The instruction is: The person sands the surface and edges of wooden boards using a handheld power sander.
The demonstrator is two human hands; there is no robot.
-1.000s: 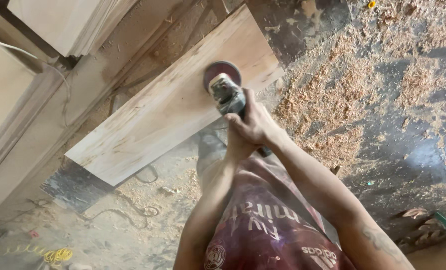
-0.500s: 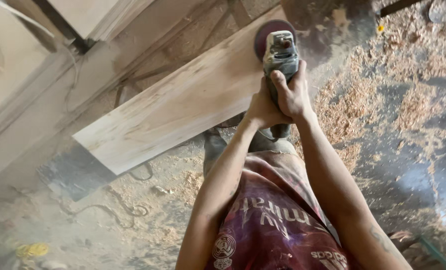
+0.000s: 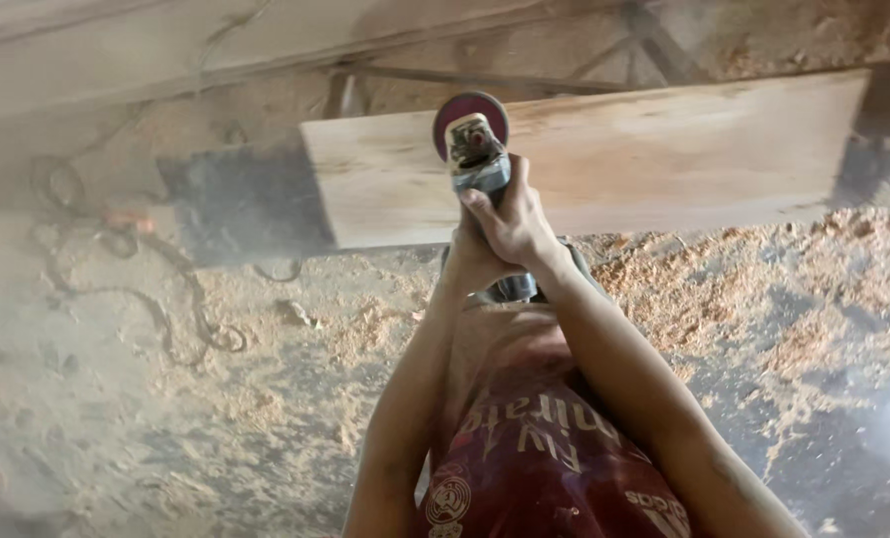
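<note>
Head view, looking down: both hands are stacked on the body of a grey angle grinder point(image 3: 477, 159). My right hand point(image 3: 513, 227) is wrapped around the tool body, fingers fully curled. My left hand point(image 3: 465, 261) sits just beneath and partly behind it, also closed on the tool, though its fingers are mostly hidden. Each grip looks firm, with no gap visible.

Dark red sanding disc point(image 3: 471, 118) lies against the upper face of a pale wooden plank point(image 3: 664, 154), near its far long edge and left of the plank's middle. Plank runs across the frame, raised above the floor point(image 3: 166, 418); its support is hidden. Sawdust and shavings point(image 3: 764, 289) cover the floor, and a thin cable point(image 3: 181, 309) loops through them at left.

Risks, my judgement:
- Disc near the far edge could slip off and gouge it.
- Dwelling in one spot could burn or dish the surface.
- Unclamped plank might shift.
- Airborne dust haze dims sight.
</note>
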